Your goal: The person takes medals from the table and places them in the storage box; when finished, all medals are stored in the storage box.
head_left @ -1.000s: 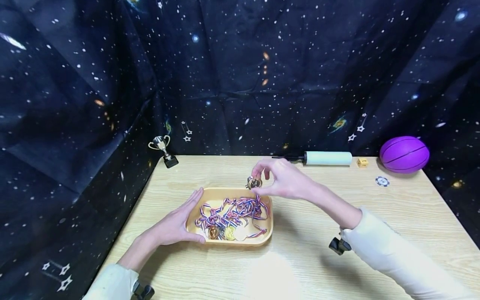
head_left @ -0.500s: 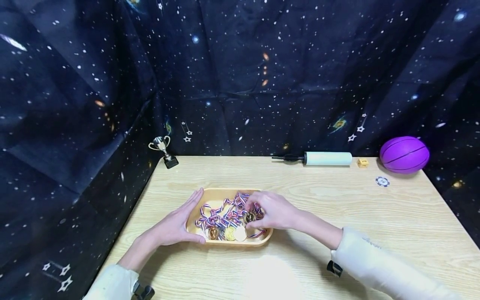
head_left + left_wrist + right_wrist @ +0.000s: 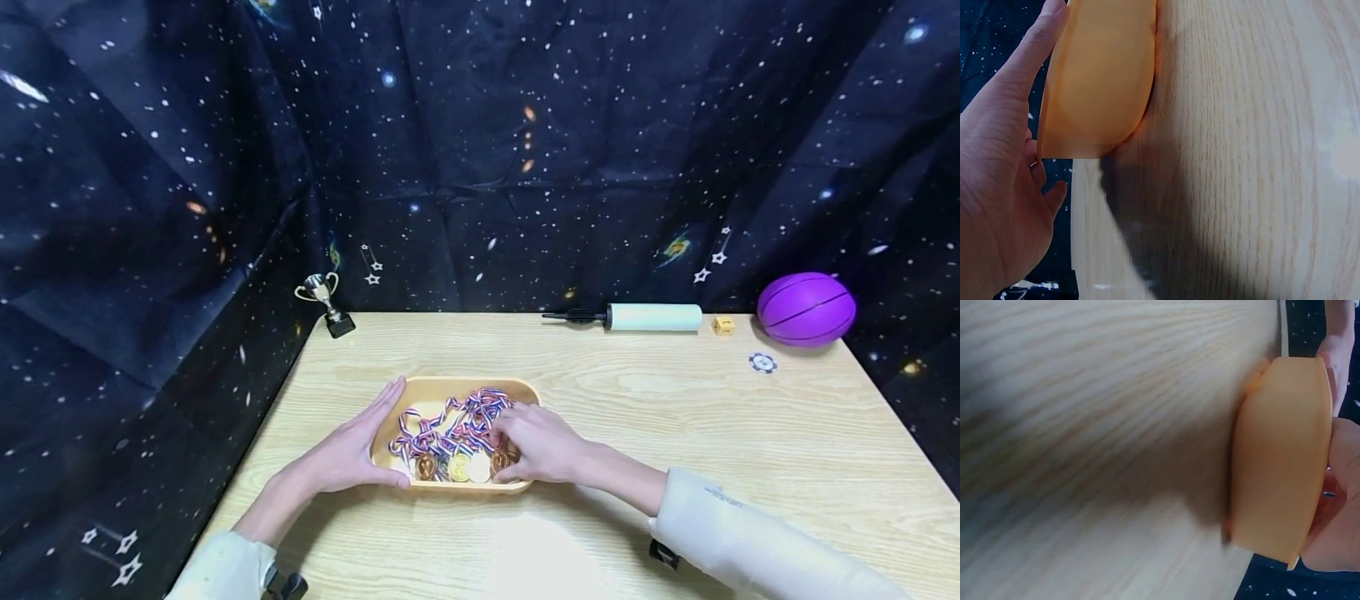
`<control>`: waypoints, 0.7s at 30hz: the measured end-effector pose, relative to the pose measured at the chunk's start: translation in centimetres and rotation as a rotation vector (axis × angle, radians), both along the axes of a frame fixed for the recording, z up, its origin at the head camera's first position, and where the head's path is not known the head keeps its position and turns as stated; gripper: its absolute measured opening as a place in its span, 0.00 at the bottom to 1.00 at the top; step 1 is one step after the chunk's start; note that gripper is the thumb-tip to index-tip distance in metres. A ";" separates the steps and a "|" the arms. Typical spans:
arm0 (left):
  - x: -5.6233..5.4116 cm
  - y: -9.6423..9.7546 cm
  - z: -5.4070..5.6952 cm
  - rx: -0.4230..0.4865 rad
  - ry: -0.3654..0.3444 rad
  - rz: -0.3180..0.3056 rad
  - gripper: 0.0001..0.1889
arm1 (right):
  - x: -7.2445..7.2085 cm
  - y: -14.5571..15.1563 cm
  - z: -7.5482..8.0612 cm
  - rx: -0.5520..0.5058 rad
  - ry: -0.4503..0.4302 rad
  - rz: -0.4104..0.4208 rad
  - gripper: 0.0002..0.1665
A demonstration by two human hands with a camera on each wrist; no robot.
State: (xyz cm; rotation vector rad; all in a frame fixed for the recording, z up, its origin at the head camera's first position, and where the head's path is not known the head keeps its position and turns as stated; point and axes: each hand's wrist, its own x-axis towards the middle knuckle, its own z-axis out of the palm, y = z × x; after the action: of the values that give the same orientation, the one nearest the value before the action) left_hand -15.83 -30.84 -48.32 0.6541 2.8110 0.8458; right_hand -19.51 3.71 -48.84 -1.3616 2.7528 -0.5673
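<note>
A tan oblong tray point(image 3: 423, 385) holds tangled red, white and blue ribbons point(image 3: 450, 429) and a row of medals along its near side. From left to right lie a bronze medal point(image 3: 426, 467), a gold medal point(image 3: 459, 467) and a pale, glare-washed medal point(image 3: 479, 467). My left hand point(image 3: 352, 446) spans the tray's left end, fingers straight along the far corner and thumb at the near rim. Inside the right end, my right hand point(image 3: 543, 446) pinches another bronze medal point(image 3: 500, 461) beside the pale one. In the right wrist view the tray's outer wall point(image 3: 1282, 456) hides that medal.
On the wooden table point(image 3: 637, 400), a small trophy cup point(image 3: 322, 292) stands at the back left. Along the back lie a hand pump point(image 3: 652, 317), a yellow cube point(image 3: 723, 326) and a purple ball point(image 3: 806, 308). A poker chip point(image 3: 762, 362) lies nearer.
My right hand has lowered from above the tray's far right rim into its near right corner, bringing the bronze medal and ribbon down to the row. My left hand stays at the tray.
</note>
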 end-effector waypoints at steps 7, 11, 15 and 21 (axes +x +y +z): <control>0.0 0.0 0.0 -0.003 0.003 0.001 0.76 | 0.1 -0.6 0.4 0.046 -0.011 -0.019 0.25; 0.0 0.0 0.0 -0.009 0.010 0.001 0.75 | 0.2 -0.8 0.4 0.054 -0.015 -0.044 0.26; 0.1 0.1 0.0 -0.004 0.012 -0.004 0.75 | 0.3 -1.0 0.4 0.075 -0.020 -0.064 0.26; 0.0 0.1 -0.1 -0.004 0.025 -0.019 0.76 | 0.2 -0.8 0.6 0.058 -0.030 -0.043 0.25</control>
State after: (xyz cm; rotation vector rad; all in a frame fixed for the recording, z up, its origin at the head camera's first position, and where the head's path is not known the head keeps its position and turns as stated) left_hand -15.82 -30.73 -48.38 0.6942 2.8230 0.8342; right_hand -19.30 2.92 -48.26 -1.2744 2.7575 -0.5011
